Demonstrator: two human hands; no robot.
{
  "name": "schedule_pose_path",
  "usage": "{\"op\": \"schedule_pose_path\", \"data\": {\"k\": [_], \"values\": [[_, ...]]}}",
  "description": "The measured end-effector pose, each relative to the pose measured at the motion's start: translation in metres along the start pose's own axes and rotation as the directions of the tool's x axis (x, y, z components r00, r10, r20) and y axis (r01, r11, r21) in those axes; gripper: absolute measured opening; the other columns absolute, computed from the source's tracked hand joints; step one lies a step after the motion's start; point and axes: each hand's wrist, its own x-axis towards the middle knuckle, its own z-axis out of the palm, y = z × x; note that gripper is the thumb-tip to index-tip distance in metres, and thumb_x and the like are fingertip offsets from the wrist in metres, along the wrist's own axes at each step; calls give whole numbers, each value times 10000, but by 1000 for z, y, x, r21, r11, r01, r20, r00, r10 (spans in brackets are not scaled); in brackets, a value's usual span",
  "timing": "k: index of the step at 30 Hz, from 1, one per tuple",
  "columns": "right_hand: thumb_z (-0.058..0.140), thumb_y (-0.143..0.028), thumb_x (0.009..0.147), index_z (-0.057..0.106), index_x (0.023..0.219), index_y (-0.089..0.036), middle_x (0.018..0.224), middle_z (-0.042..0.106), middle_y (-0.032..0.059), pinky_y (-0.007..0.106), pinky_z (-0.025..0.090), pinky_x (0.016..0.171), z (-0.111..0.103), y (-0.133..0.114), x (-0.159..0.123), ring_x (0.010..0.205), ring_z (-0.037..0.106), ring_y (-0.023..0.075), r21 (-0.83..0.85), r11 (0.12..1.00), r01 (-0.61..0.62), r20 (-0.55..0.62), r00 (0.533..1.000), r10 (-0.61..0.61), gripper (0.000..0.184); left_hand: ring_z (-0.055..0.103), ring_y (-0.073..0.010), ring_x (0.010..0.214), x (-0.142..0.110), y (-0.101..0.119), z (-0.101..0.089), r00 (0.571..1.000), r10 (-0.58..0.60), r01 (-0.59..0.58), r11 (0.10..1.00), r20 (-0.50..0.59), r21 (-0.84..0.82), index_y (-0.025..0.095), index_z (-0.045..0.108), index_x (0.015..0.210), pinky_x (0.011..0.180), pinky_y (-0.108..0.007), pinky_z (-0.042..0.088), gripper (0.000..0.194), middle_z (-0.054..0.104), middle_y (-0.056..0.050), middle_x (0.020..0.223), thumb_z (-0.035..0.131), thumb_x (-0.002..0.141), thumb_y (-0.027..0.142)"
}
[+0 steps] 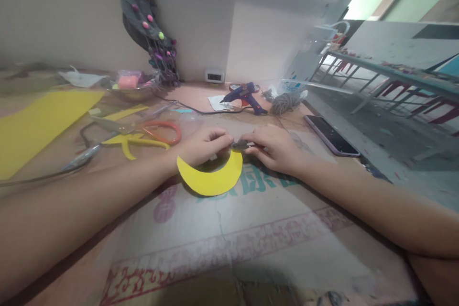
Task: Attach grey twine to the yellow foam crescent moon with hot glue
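Observation:
A yellow crescent-shaped cutout [211, 184] hangs below my hands, its right tip up between them. My left hand [204, 147] is closed with thumb and fingers pinching near that tip. At the tip sits a small tuft of grey yarn [239, 145]. My right hand [274, 150] closes its fingertips on this yarn from the right side. Part of the crescent's upper edge and the yarn's ends are hidden by my fingers.
Left of my hands lie orange-handled scissors [161, 131], a yellow-handled tool [131, 142] and a yellow sheet [43, 126]. A blue glue gun [247, 98], grey yarn ball [285, 103] and phone [332, 135] lie beyond. A grey crescent decoration [138, 19] leans by the wall.

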Motion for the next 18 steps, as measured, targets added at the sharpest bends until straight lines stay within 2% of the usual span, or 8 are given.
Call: {"op": "schedule_pose_path", "data": {"k": [5, 18], "values": [[449, -338, 956, 642, 1048, -158, 797, 674, 67, 284, 339, 674, 1, 0, 0, 730, 573, 179, -25, 1000, 9, 0, 1000, -9, 280, 471, -95, 537, 1, -1, 0, 1000, -27, 27, 998, 10, 53, 166, 541, 657, 500, -204, 349, 352, 522, 19, 602, 453, 892, 413], [458, -327, 956, 656, 1016, -154, 794, 681, 67, 284, 320, 661, 3, 0, 1, 729, 578, 172, -60, 998, 22, -3, 1000, -23, 269, 461, -91, 534, 0, 0, 1, 999, -33, 33, 998, 7, 61, 161, 531, 633, 508, -206, 350, 365, 508, 23, 591, 461, 886, 415]]}}
